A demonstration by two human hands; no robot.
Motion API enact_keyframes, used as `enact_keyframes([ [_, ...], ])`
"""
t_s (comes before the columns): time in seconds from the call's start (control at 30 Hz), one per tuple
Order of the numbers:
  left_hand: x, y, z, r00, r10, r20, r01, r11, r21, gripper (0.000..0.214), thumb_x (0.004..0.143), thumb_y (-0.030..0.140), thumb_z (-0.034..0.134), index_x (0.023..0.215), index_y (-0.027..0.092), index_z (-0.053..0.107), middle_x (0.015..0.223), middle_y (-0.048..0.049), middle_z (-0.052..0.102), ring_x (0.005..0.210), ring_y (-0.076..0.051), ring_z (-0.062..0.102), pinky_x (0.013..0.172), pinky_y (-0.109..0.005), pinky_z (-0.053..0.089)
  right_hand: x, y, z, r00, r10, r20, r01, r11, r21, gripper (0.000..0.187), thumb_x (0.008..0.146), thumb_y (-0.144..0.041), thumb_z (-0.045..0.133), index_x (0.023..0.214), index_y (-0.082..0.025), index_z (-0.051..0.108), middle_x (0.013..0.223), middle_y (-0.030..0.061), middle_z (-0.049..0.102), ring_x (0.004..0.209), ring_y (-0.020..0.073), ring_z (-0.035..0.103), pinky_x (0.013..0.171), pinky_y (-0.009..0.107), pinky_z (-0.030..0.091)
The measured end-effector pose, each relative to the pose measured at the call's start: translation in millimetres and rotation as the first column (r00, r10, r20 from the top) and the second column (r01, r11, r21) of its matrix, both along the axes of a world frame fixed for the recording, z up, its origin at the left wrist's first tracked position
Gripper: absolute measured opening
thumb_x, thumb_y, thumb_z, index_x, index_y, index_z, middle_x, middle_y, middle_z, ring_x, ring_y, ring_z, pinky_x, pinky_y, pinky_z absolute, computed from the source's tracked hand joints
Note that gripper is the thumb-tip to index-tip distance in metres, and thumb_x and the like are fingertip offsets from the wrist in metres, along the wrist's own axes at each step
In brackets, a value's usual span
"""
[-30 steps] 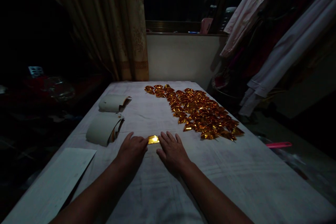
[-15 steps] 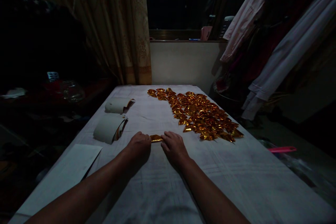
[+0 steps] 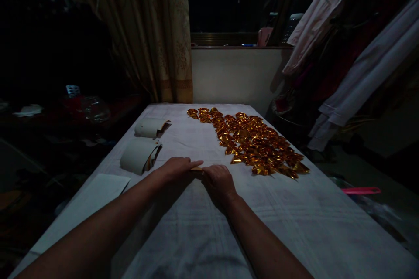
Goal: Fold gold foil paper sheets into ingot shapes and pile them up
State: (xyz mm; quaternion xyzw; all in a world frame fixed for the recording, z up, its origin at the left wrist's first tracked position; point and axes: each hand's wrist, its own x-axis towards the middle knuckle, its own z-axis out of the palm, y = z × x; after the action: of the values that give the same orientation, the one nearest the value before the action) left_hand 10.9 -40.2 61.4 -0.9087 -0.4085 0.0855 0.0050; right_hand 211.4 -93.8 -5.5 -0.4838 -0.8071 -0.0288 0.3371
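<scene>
On a white-covered table (image 3: 294, 226) my left hand (image 3: 176, 169) and my right hand (image 3: 218, 179) meet over a small gold foil piece (image 3: 197, 168). Only a sliver of it shows between the fingers. My left fingers lie stretched across its top; my right fingers curl closed at its right end. Past my right hand lies a wide spread of several folded gold foil pieces (image 3: 255, 139).
Two curled stacks of paper with gold undersides (image 3: 140, 161) (image 3: 151, 127) lie at the left. A white sheet (image 3: 98, 192) sits at the table's left edge. A curtain, a window sill with cups, and hanging clothes stand behind and to the right.
My hands have closed in over the gold piece, which now is almost covered. The left fingers have slid across it. The camera has shifted slightly.
</scene>
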Motion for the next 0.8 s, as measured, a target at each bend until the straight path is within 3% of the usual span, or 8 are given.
enact_keyframes([
  [0.13, 6, 12, 15.4, 0.997, -0.070, -0.043, 0.066, 0.994, -0.090, 0.037, 0.089, 0.035, 0.062, 0.126, 0.040, 0.065, 0.094, -0.0018, 0.072, 0.083, -0.021, 0.069, 0.064, -0.024, 0.044, -1, -1, 2.5, 0.999, 0.045, 0.004, -0.045, 0.994, 0.103, 0.009, 0.095, -0.021, 0.059, 0.094, -0.021, 0.068, 0.079, 0.0032, 0.070, 0.076, 0.0188, 0.059, 0.075, 0.031, 0.035],
  [0.27, 10, 14, 21.0, 0.995, -0.088, -0.037, 0.082, 0.988, -0.131, 0.022, 0.086, 0.034, 0.065, 0.107, 0.036, 0.073, 0.087, -0.0007, 0.073, 0.078, -0.021, 0.068, 0.063, -0.024, 0.044, -3, -3, 5.2, 0.998, 0.063, -0.029, -0.056, 0.978, 0.203, 0.008, 0.094, -0.022, 0.061, 0.088, -0.021, 0.067, 0.076, 0.0025, 0.067, 0.074, 0.0186, 0.058, 0.074, 0.032, 0.038],
  [0.43, 10, 12, 12.9, 0.996, -0.058, 0.072, 0.066, 0.991, -0.120, 0.040, 0.085, 0.032, 0.067, 0.125, 0.036, 0.065, 0.090, -0.0018, 0.073, 0.083, -0.022, 0.069, 0.068, -0.026, 0.048, -4, -3, 6.3, 0.994, 0.084, -0.076, -0.062, 0.964, 0.259, 0.008, 0.095, -0.023, 0.060, 0.095, -0.022, 0.068, 0.082, 0.0032, 0.068, 0.080, 0.0187, 0.060, 0.077, 0.032, 0.042],
  [0.57, 13, 12, 0.8, 0.971, -0.018, 0.240, 0.044, 0.994, -0.102, 0.035, 0.089, 0.024, 0.060, 0.122, 0.031, 0.067, 0.096, -0.0038, 0.071, 0.084, -0.022, 0.069, 0.073, -0.029, 0.051, 1, 2, 10.7, 0.993, 0.077, -0.092, -0.037, 0.926, 0.375, 0.015, 0.096, -0.015, 0.056, 0.098, -0.023, 0.069, 0.084, 0.0031, 0.069, 0.085, 0.0184, 0.061, 0.079, 0.031, 0.044],
  [0.7, 14, 5, -15.3, 0.884, 0.000, 0.468, 0.058, 0.992, -0.108, 0.058, 0.089, 0.021, 0.060, 0.146, 0.028, 0.047, 0.121, -0.0062, 0.067, 0.101, -0.019, 0.067, 0.088, -0.029, 0.053, 9, 2, 19.0, 0.997, 0.062, -0.037, -0.037, 0.876, 0.482, 0.018, 0.094, -0.012, 0.058, 0.099, -0.026, 0.070, 0.088, 0.0028, 0.069, 0.092, 0.0184, 0.060, 0.082, 0.031, 0.045],
  [0.8, 11, -4, -29.4, 0.792, 0.039, 0.609, 0.052, 0.990, -0.132, 0.065, 0.092, 0.020, 0.056, 0.153, 0.025, 0.035, 0.130, -0.0074, 0.065, 0.105, -0.016, 0.067, 0.091, -0.028, 0.055, 10, -2, 20.3, 0.994, 0.106, 0.017, -0.101, 0.868, 0.487, 0.016, 0.094, -0.012, 0.060, 0.098, -0.025, 0.070, 0.088, 0.0031, 0.069, 0.092, 0.0181, 0.060, 0.082, 0.032, 0.045],
])
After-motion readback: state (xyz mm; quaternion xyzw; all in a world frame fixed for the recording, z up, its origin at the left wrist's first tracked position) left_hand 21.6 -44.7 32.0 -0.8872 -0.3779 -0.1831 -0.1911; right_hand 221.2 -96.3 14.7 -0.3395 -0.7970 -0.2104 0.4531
